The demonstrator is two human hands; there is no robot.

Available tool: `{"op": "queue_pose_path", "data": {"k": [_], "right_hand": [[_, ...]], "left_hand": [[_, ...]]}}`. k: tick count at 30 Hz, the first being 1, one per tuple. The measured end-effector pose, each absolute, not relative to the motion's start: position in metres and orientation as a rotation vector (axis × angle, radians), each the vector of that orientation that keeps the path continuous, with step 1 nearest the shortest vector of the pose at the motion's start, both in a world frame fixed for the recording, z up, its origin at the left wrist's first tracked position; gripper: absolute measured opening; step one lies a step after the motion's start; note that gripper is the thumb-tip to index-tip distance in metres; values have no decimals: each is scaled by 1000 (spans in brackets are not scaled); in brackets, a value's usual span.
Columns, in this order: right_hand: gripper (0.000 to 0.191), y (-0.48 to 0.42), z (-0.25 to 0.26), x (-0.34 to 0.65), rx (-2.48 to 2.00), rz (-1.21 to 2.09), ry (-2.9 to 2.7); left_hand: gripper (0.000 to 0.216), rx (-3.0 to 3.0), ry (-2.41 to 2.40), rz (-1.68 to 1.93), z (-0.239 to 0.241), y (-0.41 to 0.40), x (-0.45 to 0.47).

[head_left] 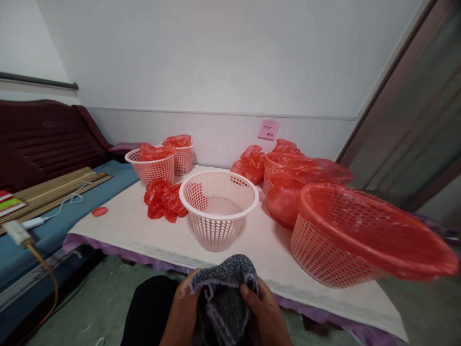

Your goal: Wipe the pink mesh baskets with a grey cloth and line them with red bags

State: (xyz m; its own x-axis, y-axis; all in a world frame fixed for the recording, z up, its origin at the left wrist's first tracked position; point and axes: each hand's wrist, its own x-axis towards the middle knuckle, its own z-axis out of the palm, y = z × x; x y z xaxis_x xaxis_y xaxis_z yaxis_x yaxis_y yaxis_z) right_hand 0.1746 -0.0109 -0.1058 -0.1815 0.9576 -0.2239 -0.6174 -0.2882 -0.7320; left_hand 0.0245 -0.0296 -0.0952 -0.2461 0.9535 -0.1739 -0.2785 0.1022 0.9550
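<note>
Fabric (232,269), dark grey, speckled and edged with lilac stitching, is hanging bunched between two bare hands, just before the middle of the front edge of the counter (122,211). The left hand (183,298) is gripping its left side, the fingers mostly disappearing behind the folds; the right hand (266,310) is pinching the other side, its thumb pressing on the near face while the remaining fingers are lying largely out of sight. Directly beyond, a pale pink perforated plastic basket (216,233) is standing upright near the front edge. Just left of it, a crumpled red plastic bag (163,199) is lying on the white cover, and a small red disc (100,211) is resting by the left edge, towards the front-left corner. Near the back-left corner, two pink baskets (153,170) are holding bunched red plastic. Towards the front-right corner, a large red-lined basket (331,257) is standing, its liner spreading past the right edge. Behind it, filled red bags (284,202) are crowding towards the back edge, above which a pink note (268,129) is sticking to the wall (216,57).
</note>
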Motion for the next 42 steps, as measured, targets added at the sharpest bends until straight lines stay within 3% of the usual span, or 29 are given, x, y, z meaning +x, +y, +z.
{"op": "queue_pose_path", "data": {"k": [8, 13, 21, 25, 31, 37, 42], "right_hand": [[45, -1, -100, 205, -1005, 1663, -423], [47, 4, -105, 221, -1149, 1590, -586], [41, -4, -106, 217, -996, 1613, -796], [42, -2, -106, 210, -1065, 1608, -950], [36, 2, -100, 195, -1089, 1204, -1293], [49, -21, -74, 163, -790, 1429, -1263], [26, -18, -74, 163, -916, 1278, -1335]], "left_hand": [[22, 392, 1337, 1518, -93, -28, 3], [24, 122, 1196, 1301, -84, -22, -9], [29, 159, 1115, 1243, -72, -27, -20], [30, 265, 1154, 1397, -78, -34, -19], [47, 373, 1145, 1543, -71, -37, 8], [39, 638, 1018, 1433, -80, -37, 39], [29, 782, 1059, 1426, -85, -38, 42]]}}
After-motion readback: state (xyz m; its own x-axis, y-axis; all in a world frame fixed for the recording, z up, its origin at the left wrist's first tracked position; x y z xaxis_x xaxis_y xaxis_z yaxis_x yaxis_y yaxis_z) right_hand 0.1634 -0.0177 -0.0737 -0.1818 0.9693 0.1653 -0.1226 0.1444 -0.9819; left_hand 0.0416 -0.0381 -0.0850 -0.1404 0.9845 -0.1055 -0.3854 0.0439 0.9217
